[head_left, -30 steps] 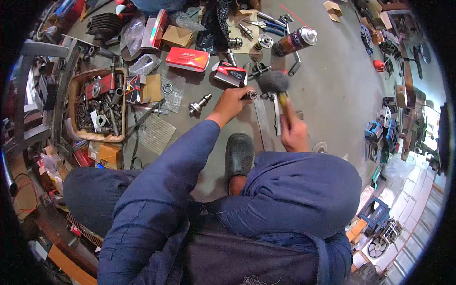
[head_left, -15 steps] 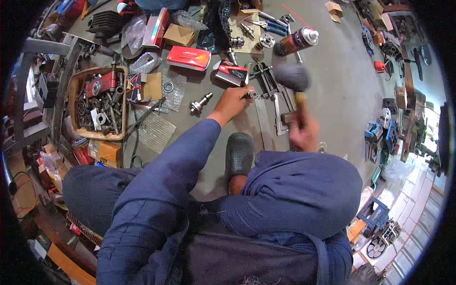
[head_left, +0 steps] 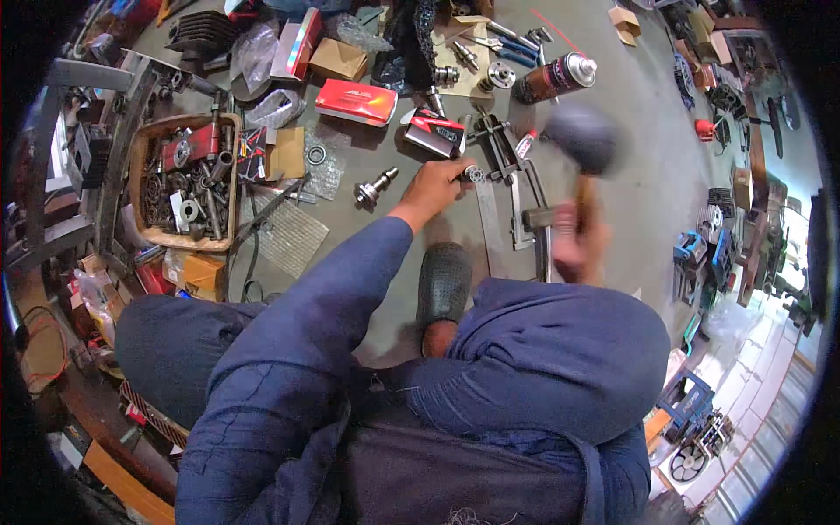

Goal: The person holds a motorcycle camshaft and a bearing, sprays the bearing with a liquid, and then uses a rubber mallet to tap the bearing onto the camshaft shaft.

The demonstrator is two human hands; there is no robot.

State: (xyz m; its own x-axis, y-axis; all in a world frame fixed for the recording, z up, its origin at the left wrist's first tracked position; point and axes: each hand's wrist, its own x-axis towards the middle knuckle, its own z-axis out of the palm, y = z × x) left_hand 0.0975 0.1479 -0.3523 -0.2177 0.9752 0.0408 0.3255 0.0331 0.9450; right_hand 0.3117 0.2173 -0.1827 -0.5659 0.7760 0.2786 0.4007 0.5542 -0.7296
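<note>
My left hand (head_left: 435, 190) pinches a small dark metal part, largely covered by my fingers. At its tip shows a round bearing-like ring (head_left: 473, 174), just above the upper end of a flat steel bar (head_left: 496, 229). My right hand (head_left: 581, 248), smeared by motion, grips the wooden handle of a mallet (head_left: 588, 138) with a thick dark head, raised right of the ring. A metal puller-like clamp (head_left: 500, 144) and a caliper-like tool (head_left: 521, 213) lie between my hands. Left of my left hand rests a camshaft (head_left: 376, 188).
Red cartons (head_left: 355, 102) and a spray can (head_left: 555, 77) stand or lie beyond my hands. A tray (head_left: 136, 186) full of metal parts is at the left. My shoe (head_left: 444, 282) is close below my left hand. Bubble wrap (head_left: 290, 232) lies beside the tray.
The mallet and my right hand have moved to the right, away from the ring. My left hand keeps its hold, and the whole view has shifted slightly.
</note>
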